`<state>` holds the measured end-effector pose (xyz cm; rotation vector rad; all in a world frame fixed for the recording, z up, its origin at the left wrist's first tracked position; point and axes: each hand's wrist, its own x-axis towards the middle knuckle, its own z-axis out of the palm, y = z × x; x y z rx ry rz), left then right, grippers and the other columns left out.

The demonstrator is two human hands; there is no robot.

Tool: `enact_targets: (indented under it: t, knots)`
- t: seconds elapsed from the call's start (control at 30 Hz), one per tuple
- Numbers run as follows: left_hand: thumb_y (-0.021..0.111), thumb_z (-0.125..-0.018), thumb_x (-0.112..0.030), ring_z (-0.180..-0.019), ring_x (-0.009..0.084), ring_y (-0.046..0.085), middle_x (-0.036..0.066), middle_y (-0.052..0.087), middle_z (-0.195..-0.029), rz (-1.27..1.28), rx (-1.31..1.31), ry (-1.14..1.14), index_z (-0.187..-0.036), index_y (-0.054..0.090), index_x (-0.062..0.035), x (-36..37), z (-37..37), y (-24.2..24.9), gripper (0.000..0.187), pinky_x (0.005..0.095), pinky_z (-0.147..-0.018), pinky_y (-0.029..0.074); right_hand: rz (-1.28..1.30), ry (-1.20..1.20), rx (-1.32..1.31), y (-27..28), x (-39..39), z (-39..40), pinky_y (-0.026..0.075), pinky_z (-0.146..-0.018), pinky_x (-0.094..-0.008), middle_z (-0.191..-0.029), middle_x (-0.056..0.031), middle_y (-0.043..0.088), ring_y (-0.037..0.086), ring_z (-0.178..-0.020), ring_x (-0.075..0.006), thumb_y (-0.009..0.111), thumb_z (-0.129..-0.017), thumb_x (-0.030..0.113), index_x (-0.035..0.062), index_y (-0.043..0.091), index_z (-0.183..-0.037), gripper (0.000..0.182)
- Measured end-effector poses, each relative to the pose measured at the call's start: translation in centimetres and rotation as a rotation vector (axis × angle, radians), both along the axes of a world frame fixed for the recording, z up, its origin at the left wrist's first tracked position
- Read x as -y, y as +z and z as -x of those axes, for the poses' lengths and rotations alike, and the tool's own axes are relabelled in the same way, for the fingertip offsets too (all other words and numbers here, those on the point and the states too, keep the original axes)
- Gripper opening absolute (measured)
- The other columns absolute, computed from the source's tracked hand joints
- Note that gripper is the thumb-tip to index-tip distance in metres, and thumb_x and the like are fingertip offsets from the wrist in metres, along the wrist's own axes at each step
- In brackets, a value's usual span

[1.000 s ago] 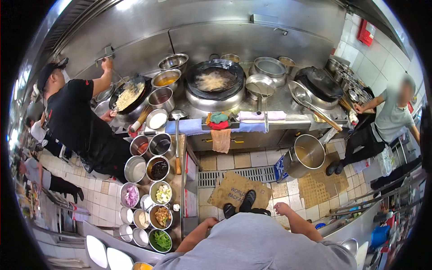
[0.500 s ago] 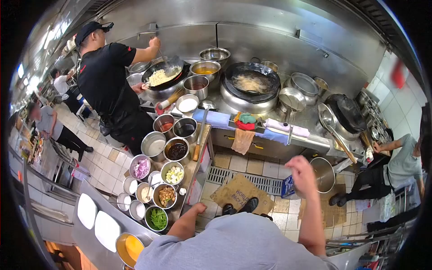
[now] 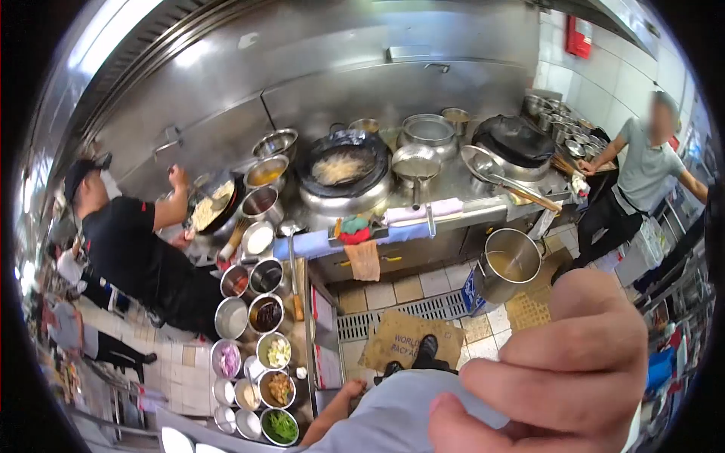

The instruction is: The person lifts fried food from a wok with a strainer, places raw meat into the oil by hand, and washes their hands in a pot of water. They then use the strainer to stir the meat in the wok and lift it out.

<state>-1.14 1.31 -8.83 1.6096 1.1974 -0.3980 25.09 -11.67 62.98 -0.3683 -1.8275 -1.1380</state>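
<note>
Large and close to the camera, my right hand (image 3: 559, 370) is raised at the lower right, its fingers curled in; whether anything is between them cannot be made out. My left hand (image 3: 353, 389) hangs low beside the ingredient counter, fingers folded and nothing seen in it. Nearest to it are a bowl of green vegetables (image 3: 280, 426) and a bowl of browned pieces (image 3: 278, 388). A wok (image 3: 341, 167) with bubbling pale contents stands on the stove ahead.
At the left a person in black (image 3: 124, 241) works a second wok (image 3: 211, 205). Another person (image 3: 642, 166) stands at the right. A tall pot (image 3: 510, 260) and flattened cardboard (image 3: 411, 340) are on the floor. A long-handled ladle (image 3: 293, 264) lies along the counter edge.
The view has turned to the right. My right hand has come up much closer to the camera. The person at the right now faces this way, one arm out.
</note>
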Motion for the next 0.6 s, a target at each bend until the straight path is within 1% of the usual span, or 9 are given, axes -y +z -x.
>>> enact_targets:
  t: [0.07,0.13,0.2,0.27,0.3,0.37,0.47,0.57,0.6]
  knots:
    - [0.051,-0.081,-0.029,-0.067,0.0175,0.057,0.008,0.062,-0.077,-0.085,0.072,-0.032,-0.083,0.061,-0.0029,0.3,1.1,-1.4,0.028,0.0308,-0.057,0.046,0.154,-0.04,-0.045,-0.3,1.3,0.4,0.031,-0.032,-0.0206,-0.051,-0.005,0.046,0.042,-0.04,-0.0133,0.051,-0.037,0.027,0.0054,0.058,-0.058,0.031]
    - [0.051,-0.081,-0.029,-0.065,0.0176,0.056,0.008,0.062,-0.076,-0.154,0.148,-0.057,-0.083,0.062,-0.0039,0.9,2.8,-1.6,0.028,0.0297,-0.056,0.046,0.307,0.012,-0.326,-0.3,1.5,1.1,0.032,-0.032,-0.0197,-0.05,-0.0059,0.045,0.041,-0.038,-0.0134,0.054,-0.041,0.026,0.0044,0.057,-0.058,0.027]
    - [0.05,-0.081,-0.03,-0.06,0.0182,0.056,0.006,0.061,-0.074,0.054,0.021,-0.033,-0.084,0.062,-0.0069,0.3,2.8,-1.5,0.026,0.0312,-0.052,0.045,0.23,0.028,-0.133,-1.6,0.5,-0.3,0.034,-0.034,-0.0198,-0.052,-0.0061,0.044,0.041,-0.039,-0.0135,0.058,-0.048,0.028,0.0036,0.057,-0.059,0.027]
    - [0.049,-0.08,-0.028,-0.055,0.0156,0.055,0.005,0.06,-0.073,0.198,-0.008,0.103,-0.088,0.06,-0.0094,0.2,3.1,-0.9,0.024,0.031,-0.045,0.041,0.267,0.116,-0.056,-1.9,-0.3,0.0,0.042,-0.043,-0.0251,-0.057,-0.0038,0.047,0.045,-0.047,-0.0139,0.056,-0.063,0.045,0.0031,0.058,-0.067,0.042]
    - [0.049,-0.08,-0.028,-0.055,0.0153,0.055,0.004,0.06,-0.073,0.164,-0.003,0.047,-0.088,0.06,-0.0095,0.0,2.6,-0.5,0.023,0.0308,-0.045,0.041,0.668,-0.068,0.187,-0.8,1.3,-1.0,0.042,-0.057,-0.0303,-0.07,-0.0006,0.052,0.054,-0.067,-0.0193,0.063,-0.052,0.022,0.0103,0.057,-0.068,0.02]
    - [0.049,-0.08,-0.027,-0.055,0.0146,0.055,0.004,0.059,-0.073,0.125,-0.001,-0.008,-0.088,0.059,-0.0096,-0.5,2.5,0.1,0.022,0.0304,-0.044,0.04,0.866,0.09,0.321,-3.6,-1.5,0.4,0.042,-0.057,-0.0327,-0.073,-0.0056,0.051,0.052,-0.062,-0.0204,0.06,-0.061,0.015,0.01,0.053,-0.07,0.013]
    - [0.049,-0.079,-0.026,-0.055,0.0136,0.055,0.003,0.059,-0.072,0.174,0.024,0.084,-0.088,0.059,-0.0098,-1.9,0.8,2.5,0.021,0.0298,-0.043,0.039,1.317,0.292,0.255,-12.7,-6.8,-0.2,0.042,-0.059,-0.0389,-0.08,-0.007,0.049,0.055,-0.071,-0.0285,0.055,-0.069,0.018,0.0106,0.052,-0.081,0.014]
    - [0.048,-0.079,-0.026,-0.055,0.0114,0.054,0.003,0.059,-0.074,0.242,0.129,0.249,-0.083,0.057,-0.0098,-2.3,-1.1,4.0,0.019,0.0279,-0.042,0.038,1.277,-0.234,0.07,-29.3,-10.8,-4.8,0.045,-0.063,-0.0419,-0.082,-0.0112,0.052,0.056,-0.073,-0.0306,0.052,-0.072,0.017,0.0125,0.057,-0.091,0.02]
    - [0.048,-0.079,-0.026,-0.055,0.0114,0.054,0.003,0.059,-0.074,0.241,0.152,0.272,-0.083,0.057,-0.0098,-2.1,-2.2,4.9,0.019,0.0279,-0.042,0.038,1.642,-0.528,0.23,-34.9,-11.2,-7.0,0.046,-0.066,-0.0424,-0.082,-0.0151,0.057,0.057,-0.077,-0.0317,0.049,-0.074,0.019,0.0108,0.059,-0.09,0.02]
